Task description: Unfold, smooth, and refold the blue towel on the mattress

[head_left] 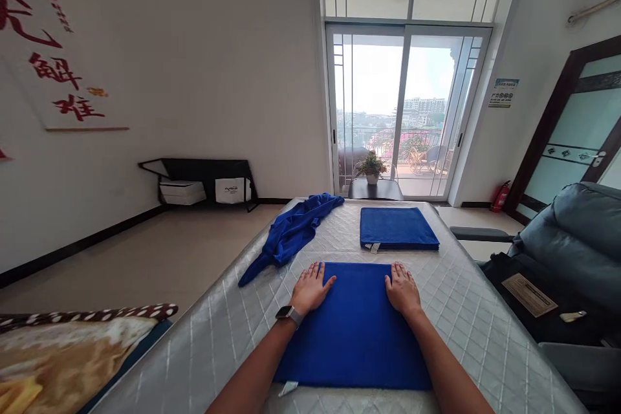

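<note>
A blue cloth lies flat in a rectangle on the quilted mattress, a white tag at its near left corner. My left hand, with a watch on the wrist, rests open on its far left corner. On the far right corner lies my right hand, palm down with its fingers stretched out. Beyond the cloth, to the right, sits a neat stack of folded blue cloths with white tags. A crumpled blue cloth stretches along the mattress's far left side.
A dark armchair stands at the right, with a cardboard piece on it. Patterned blankets lie at the lower left. Past the far edge, a potted plant stands on a small table before glass doors.
</note>
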Motion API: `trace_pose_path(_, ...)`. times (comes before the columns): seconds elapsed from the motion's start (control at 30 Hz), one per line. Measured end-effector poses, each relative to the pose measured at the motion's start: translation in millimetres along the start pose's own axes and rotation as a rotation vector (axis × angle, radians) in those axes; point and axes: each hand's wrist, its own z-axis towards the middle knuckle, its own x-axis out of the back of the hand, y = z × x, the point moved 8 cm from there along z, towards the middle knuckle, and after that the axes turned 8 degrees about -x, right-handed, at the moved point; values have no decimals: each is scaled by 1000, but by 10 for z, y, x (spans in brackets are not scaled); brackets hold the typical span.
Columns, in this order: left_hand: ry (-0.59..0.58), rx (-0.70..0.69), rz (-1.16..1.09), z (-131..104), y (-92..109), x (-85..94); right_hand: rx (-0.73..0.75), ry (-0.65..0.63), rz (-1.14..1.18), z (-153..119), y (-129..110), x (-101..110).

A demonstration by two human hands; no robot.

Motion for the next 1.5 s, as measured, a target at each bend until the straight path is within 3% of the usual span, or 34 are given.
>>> trace_pose_path(0.07,-3,52,37,77,97,73,-1,1,9,-3,-2,5)
trace_pose_path(0.13,45,22,40,166,395,163,1,2,9,-4,-6,9)
trace_pose_path(0.23,109,-207,-50,274,1207,180,16,-3,4,-9,1,4)
trace_pose_path(0.3,113,-366,-133,300,1782,99,37,-10,-4,-23,16,-5)
trace_pose_path(0.37,111,-459,-207,311,2207,-2,65,-19,-17,-42,34,-17)
trace_pose_path(0.47,134,-477,-240,321,2422,-99,82,-25,-33,-54,52,-28)
trace_pose_path(0.53,136,-462,-216,310,2331,-126,74,-21,-36,-41,47,-28)
trace_pose_path(0.6,130,-416,-183,289,2101,-122,57,-13,-32,-16,31,-27)
trace_pose_path(0.93,111,-89,-67,92,453,17,15,-4,-18,16,20,-30)
trace_pose_path(1.07,109,-4,-59,-19,-15,7,15,-9,-25,23,25,-39)
trace_pose_path(1.17,108,7,-64,-58,-125,-10,12,-12,-32,35,25,-51)
trace_pose_path(1.5,152,-12,-77,-77,-106,15,-1,-15,-64,28,15,-49)
